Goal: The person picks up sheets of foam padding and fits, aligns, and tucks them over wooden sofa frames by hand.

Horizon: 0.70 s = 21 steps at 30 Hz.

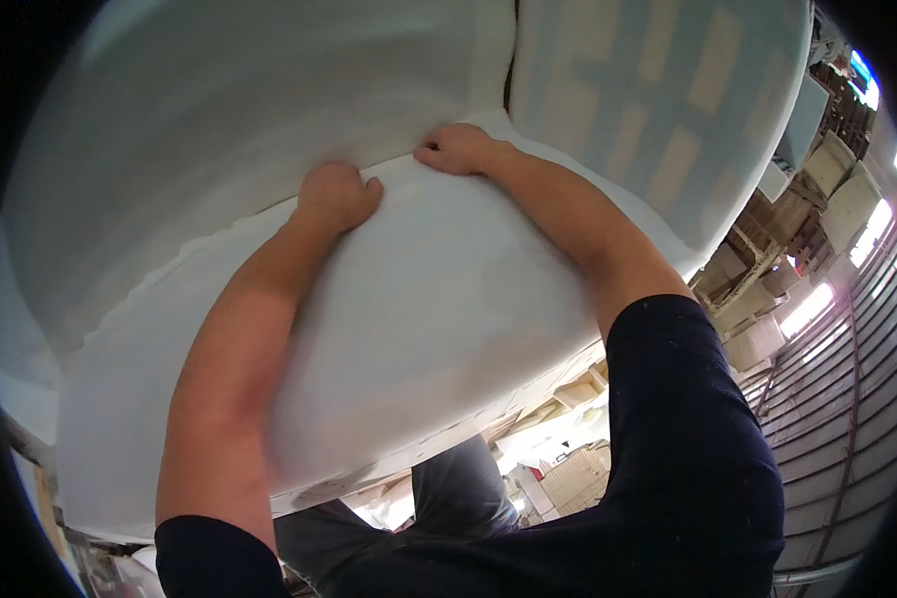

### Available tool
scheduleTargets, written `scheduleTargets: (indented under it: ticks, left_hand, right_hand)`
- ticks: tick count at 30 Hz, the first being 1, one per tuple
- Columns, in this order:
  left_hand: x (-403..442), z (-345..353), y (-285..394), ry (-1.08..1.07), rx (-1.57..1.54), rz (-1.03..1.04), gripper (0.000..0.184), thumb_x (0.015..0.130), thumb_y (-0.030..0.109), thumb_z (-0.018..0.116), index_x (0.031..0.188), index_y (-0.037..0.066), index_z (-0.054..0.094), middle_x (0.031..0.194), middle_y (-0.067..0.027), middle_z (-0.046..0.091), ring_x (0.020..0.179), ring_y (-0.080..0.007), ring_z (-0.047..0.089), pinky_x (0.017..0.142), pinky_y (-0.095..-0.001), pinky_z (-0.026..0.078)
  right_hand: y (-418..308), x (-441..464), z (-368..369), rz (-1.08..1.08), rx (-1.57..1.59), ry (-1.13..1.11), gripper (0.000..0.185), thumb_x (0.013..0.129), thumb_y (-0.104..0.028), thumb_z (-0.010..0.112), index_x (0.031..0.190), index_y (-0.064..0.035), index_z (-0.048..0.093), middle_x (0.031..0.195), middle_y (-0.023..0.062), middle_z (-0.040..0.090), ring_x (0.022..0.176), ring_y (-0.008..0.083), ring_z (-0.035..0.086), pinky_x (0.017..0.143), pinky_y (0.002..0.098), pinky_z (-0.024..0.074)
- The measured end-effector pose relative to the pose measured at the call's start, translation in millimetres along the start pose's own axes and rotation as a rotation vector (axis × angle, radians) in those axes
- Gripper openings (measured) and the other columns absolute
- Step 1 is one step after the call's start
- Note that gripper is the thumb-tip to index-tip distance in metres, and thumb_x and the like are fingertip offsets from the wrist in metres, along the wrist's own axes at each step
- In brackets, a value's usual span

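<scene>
A large padded sofa shell fills most of the view. White fabric [448, 289] lies over its seat, with an uneven back edge along the crease below the grey-white backrest [269, 110]. My left hand [339, 194] is closed at that edge, its thumb sticking out to the right and its fingertips hidden in the crease. Farther right along the same edge, my right hand [455, 149] is curled closed on the fabric, near the corner where the side panel [658, 110] meets the backrest.
The side panel shows pale rectangles between bluish bands. Stacked furniture frames and boards [757, 269] stand beyond it on the right, beside a ribbed metal wall or shutter [837, 399]. My legs [458, 488] are close against the sofa's front edge, with wooden pieces [573, 394] below.
</scene>
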<state>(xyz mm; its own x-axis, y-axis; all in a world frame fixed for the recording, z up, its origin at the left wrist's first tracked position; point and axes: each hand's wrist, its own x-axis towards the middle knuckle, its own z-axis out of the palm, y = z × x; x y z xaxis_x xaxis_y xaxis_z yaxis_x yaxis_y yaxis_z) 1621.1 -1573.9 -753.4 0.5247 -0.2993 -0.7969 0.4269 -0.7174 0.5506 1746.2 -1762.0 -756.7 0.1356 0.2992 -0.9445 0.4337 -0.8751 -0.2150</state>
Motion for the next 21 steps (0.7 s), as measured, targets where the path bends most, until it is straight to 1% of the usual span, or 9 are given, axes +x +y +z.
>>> scheduleTargets:
  ticks: [1,3,4,6,9,12,15,18,21]
  left_hand:
    - [-3.6,-3.3,-7.3,-0.001,0.041,-0.002,0.054,0.087,0.039,0.041,0.111,-0.007,0.059,0.110,-0.0268,0.058,0.106,-0.0383,0.054,0.099,-0.0406,0.037]
    - [-12.5,-2.5,-12.9,0.043,-0.022,-0.014,0.055,0.087,0.040,0.041,0.113,-0.006,0.058,0.112,-0.0265,0.057,0.108,-0.0379,0.053,0.099,-0.0410,0.037]
    - [-13.0,-1.9,-13.5,0.062,-0.056,-0.014,0.056,0.086,0.040,0.042,0.114,-0.006,0.057,0.113,-0.0264,0.057,0.108,-0.0377,0.053,0.099,-0.0412,0.037]
    - [-9.4,-5.8,-13.9,-0.012,-0.028,-0.017,0.057,0.087,0.041,0.041,0.115,-0.006,0.057,0.116,-0.0266,0.055,0.111,-0.0376,0.052,0.100,-0.0415,0.037]
    - [1.5,5.0,-17.3,-0.096,0.012,0.003,0.061,0.087,0.044,0.038,0.119,-0.005,0.054,0.120,-0.0261,0.054,0.113,-0.0375,0.050,0.100,-0.0415,0.037]
    - [8.4,-1.3,-22.6,-0.121,-0.051,-0.061,0.063,0.087,0.046,0.036,0.123,-0.005,0.050,0.120,-0.0266,0.054,0.113,-0.0389,0.050,0.100,-0.0422,0.037]
    - [5.7,2.7,-22.4,-0.085,-0.088,-0.052,0.064,0.088,0.047,0.037,0.125,-0.004,0.048,0.118,-0.0271,0.055,0.112,-0.0398,0.051,0.099,-0.0429,0.037]
    - [5.4,1.4,-26.7,-0.084,-0.128,-0.041,0.063,0.088,0.048,0.040,0.124,-0.003,0.048,0.116,-0.0272,0.056,0.111,-0.0400,0.051,0.099,-0.0429,0.036]
    - [-0.2,3.4,-21.3,-0.046,-0.045,0.013,0.061,0.087,0.048,0.043,0.121,-0.003,0.050,0.113,-0.0272,0.057,0.109,-0.0400,0.052,0.098,-0.0427,0.038]
  right_hand:
    - [-2.1,2.2,-2.7,-0.010,-0.036,-0.026,0.044,0.089,-0.041,0.043,0.101,-0.0063,0.067,0.106,0.0167,0.063,0.100,0.0321,0.058,0.092,0.0415,0.0424]
    - [-3.5,2.9,-7.1,-0.015,-0.097,-0.071,0.043,0.089,-0.040,0.044,0.100,-0.0063,0.067,0.105,0.0167,0.064,0.098,0.0320,0.059,0.091,0.0409,0.0433]
    - [-1.5,1.9,-7.4,-0.041,-0.202,-0.013,0.043,0.088,-0.040,0.044,0.101,-0.0063,0.068,0.105,0.0165,0.064,0.098,0.0321,0.059,0.091,0.0408,0.0437]
    - [3.8,-0.9,-4.7,-0.102,-0.423,0.081,0.043,0.088,-0.040,0.045,0.101,-0.0063,0.068,0.106,0.0160,0.064,0.098,0.0324,0.060,0.090,0.0405,0.0446]
    - [34.6,6.1,-12.8,-0.112,-0.414,-0.026,0.042,0.088,-0.039,0.045,0.100,-0.0058,0.068,0.105,0.0160,0.064,0.098,0.0332,0.060,0.090,0.0413,0.0448]
    - [42.1,1.4,-8.0,0.056,-0.058,0.001,0.041,0.089,-0.038,0.045,0.097,-0.0050,0.068,0.102,0.0167,0.065,0.096,0.0338,0.060,0.089,0.0423,0.0450]
    - [46.8,5.9,-19.3,0.178,0.027,-0.052,0.041,0.087,-0.038,0.047,0.100,-0.0050,0.068,0.102,0.0179,0.064,0.097,0.0343,0.059,0.089,0.0422,0.0447]
    - [57.4,8.6,-1.4,0.016,-0.175,0.034,0.044,0.085,-0.041,0.049,0.102,-0.0038,0.067,0.105,0.0196,0.064,0.098,0.0357,0.059,0.089,0.0427,0.0443]
    - [57.0,14.1,-7.5,0.121,-0.072,-0.041,0.044,0.088,-0.040,0.047,0.105,-0.0035,0.066,0.105,0.0180,0.064,0.095,0.0340,0.060,0.086,0.0430,0.0456]
